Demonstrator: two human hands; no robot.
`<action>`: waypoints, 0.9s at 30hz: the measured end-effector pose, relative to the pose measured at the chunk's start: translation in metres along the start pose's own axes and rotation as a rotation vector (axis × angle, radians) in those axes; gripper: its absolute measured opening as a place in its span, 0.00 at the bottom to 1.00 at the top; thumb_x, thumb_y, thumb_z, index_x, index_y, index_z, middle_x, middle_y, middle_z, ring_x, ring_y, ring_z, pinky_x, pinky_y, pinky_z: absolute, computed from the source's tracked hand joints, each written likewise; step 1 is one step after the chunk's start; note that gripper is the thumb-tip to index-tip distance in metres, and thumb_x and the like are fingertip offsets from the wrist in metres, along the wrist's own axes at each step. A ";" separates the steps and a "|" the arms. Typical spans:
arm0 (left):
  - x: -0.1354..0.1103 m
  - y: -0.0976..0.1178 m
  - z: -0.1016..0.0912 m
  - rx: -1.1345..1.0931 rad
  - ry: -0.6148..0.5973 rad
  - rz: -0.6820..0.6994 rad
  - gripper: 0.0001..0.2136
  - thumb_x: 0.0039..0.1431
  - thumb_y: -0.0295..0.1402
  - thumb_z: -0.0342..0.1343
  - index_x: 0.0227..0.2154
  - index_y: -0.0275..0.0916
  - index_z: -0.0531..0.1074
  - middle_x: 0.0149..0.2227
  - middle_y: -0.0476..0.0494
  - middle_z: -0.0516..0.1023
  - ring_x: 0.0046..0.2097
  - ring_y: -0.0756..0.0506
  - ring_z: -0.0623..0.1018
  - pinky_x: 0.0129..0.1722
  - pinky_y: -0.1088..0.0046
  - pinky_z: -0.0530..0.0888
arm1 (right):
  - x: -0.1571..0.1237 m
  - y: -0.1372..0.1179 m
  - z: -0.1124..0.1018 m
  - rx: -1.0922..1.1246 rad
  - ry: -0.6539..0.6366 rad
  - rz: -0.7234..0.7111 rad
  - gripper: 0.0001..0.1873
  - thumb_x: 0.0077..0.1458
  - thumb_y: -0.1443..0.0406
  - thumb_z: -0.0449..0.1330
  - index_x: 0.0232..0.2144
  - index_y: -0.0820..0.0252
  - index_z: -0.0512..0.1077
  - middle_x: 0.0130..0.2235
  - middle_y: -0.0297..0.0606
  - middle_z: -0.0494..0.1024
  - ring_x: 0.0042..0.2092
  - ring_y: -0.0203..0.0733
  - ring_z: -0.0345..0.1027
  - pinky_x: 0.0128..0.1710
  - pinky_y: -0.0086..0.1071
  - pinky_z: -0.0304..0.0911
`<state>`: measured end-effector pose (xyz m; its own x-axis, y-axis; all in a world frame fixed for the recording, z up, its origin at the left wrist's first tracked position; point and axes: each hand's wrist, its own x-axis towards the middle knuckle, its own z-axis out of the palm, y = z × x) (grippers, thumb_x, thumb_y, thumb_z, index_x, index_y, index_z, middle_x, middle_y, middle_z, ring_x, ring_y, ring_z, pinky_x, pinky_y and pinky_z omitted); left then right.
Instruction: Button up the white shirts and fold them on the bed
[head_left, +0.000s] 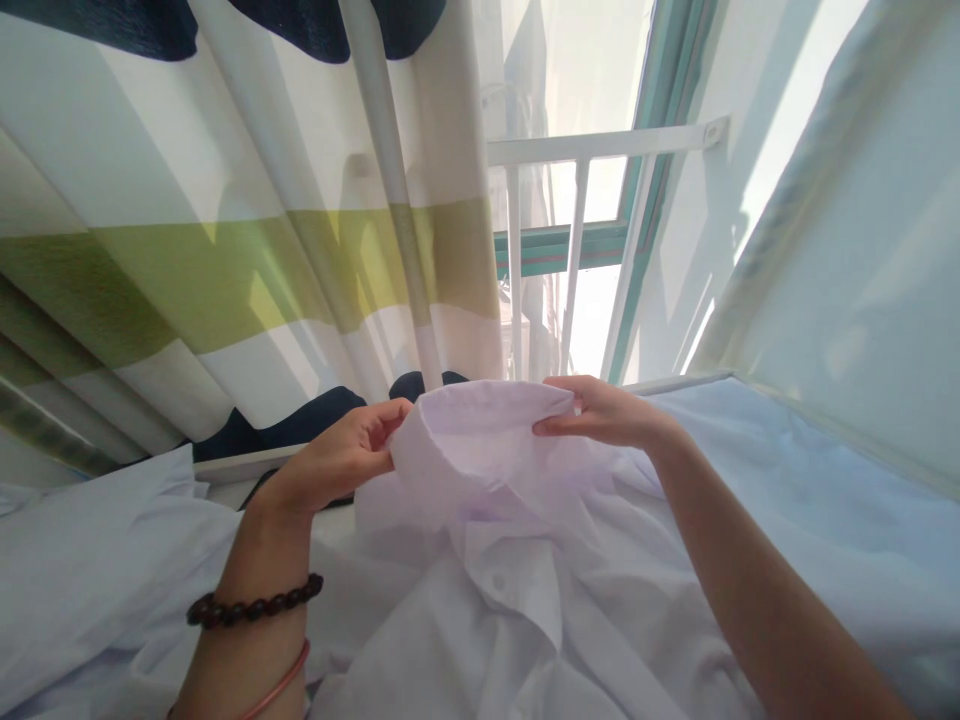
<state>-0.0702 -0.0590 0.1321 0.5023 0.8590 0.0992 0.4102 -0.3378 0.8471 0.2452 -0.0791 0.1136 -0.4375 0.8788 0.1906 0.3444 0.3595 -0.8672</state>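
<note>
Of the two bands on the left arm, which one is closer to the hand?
The dark beaded bracelet is closer to the left hand; the thin reddish band, without visible beads, sits farther from it.

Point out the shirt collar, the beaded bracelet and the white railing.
Shirt collar [491,408], head view: on its inner back.
Beaded bracelet [258,609], head view: on its middle beads.
White railing [607,146], head view: on its top bar.
</note>
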 end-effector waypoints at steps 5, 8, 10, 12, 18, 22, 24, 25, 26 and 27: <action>-0.010 -0.001 -0.016 -0.148 -0.194 0.042 0.32 0.46 0.36 0.65 0.57 0.49 0.67 0.51 0.40 0.77 0.50 0.38 0.78 0.47 0.62 0.76 | 0.000 -0.024 0.008 -0.104 0.463 -0.121 0.13 0.53 0.55 0.63 0.30 0.60 0.72 0.27 0.31 0.72 0.28 0.35 0.65 0.24 0.27 0.58; -0.010 -0.003 -0.015 -0.104 -0.221 0.083 0.37 0.45 0.34 0.66 0.60 0.53 0.63 0.52 0.42 0.76 0.53 0.39 0.77 0.52 0.60 0.74 | 0.006 -0.024 0.014 -0.230 0.588 -0.085 0.14 0.55 0.56 0.61 0.25 0.59 0.69 0.23 0.29 0.67 0.25 0.33 0.60 0.22 0.27 0.53; -0.005 -0.004 -0.009 -0.088 -0.220 0.092 0.42 0.43 0.33 0.68 0.63 0.54 0.60 0.52 0.44 0.76 0.53 0.40 0.76 0.53 0.62 0.73 | 0.010 -0.019 0.017 -0.257 0.620 -0.070 0.15 0.57 0.56 0.59 0.23 0.59 0.67 0.22 0.29 0.65 0.25 0.33 0.59 0.22 0.27 0.52; 0.004 -0.004 0.000 -0.084 -0.160 0.067 0.39 0.45 0.35 0.68 0.61 0.51 0.61 0.50 0.44 0.78 0.51 0.41 0.78 0.51 0.64 0.74 | 0.010 -0.015 0.017 -0.249 0.618 -0.065 0.16 0.57 0.55 0.59 0.24 0.59 0.68 0.22 0.29 0.65 0.25 0.33 0.59 0.23 0.27 0.53; 0.027 -0.012 0.015 0.059 0.256 0.077 0.18 0.55 0.47 0.59 0.40 0.38 0.75 0.34 0.47 0.79 0.37 0.44 0.78 0.37 0.71 0.74 | -0.001 -0.007 -0.002 -0.085 0.031 -0.017 0.18 0.50 0.57 0.66 0.42 0.56 0.74 0.39 0.35 0.79 0.41 0.45 0.73 0.36 0.33 0.67; 0.041 -0.027 0.025 0.303 0.545 0.140 0.14 0.58 0.44 0.57 0.40 0.39 0.74 0.35 0.48 0.78 0.38 0.44 0.77 0.41 0.71 0.73 | 0.011 0.011 0.003 -0.391 0.359 0.046 0.10 0.56 0.58 0.59 0.35 0.57 0.76 0.36 0.37 0.80 0.41 0.50 0.73 0.40 0.39 0.67; 0.047 -0.034 0.036 0.461 0.723 0.218 0.13 0.59 0.37 0.54 0.45 0.39 0.72 0.42 0.43 0.78 0.44 0.42 0.76 0.48 0.67 0.72 | 0.023 0.025 0.014 -0.559 0.618 0.041 0.12 0.58 0.60 0.56 0.41 0.59 0.74 0.39 0.43 0.79 0.43 0.53 0.72 0.43 0.43 0.66; 0.050 -0.037 0.042 0.533 0.798 0.266 0.15 0.59 0.33 0.53 0.48 0.38 0.71 0.45 0.40 0.76 0.48 0.40 0.75 0.51 0.64 0.71 | 0.028 0.033 0.019 -0.616 0.689 0.027 0.15 0.59 0.62 0.55 0.46 0.60 0.72 0.43 0.47 0.77 0.47 0.55 0.70 0.46 0.46 0.66; 0.053 -0.040 0.048 0.594 0.839 0.303 0.16 0.58 0.30 0.52 0.49 0.37 0.70 0.48 0.37 0.75 0.51 0.39 0.73 0.53 0.62 0.69 | 0.033 0.040 0.025 -0.663 0.709 0.018 0.19 0.58 0.63 0.55 0.51 0.63 0.69 0.48 0.52 0.75 0.50 0.57 0.68 0.50 0.49 0.64; 0.055 -0.042 0.053 0.647 0.833 0.327 0.16 0.57 0.28 0.51 0.49 0.36 0.70 0.47 0.36 0.74 0.51 0.38 0.72 0.54 0.60 0.69 | 0.037 0.048 0.030 -0.702 0.692 0.013 0.24 0.57 0.63 0.56 0.55 0.64 0.66 0.52 0.55 0.73 0.54 0.59 0.66 0.53 0.52 0.62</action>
<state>-0.0195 -0.0183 0.0738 0.0886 0.5997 0.7953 0.7941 -0.5245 0.3071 0.2208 -0.0388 0.0656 0.0752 0.7931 0.6044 0.8587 0.2567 -0.4436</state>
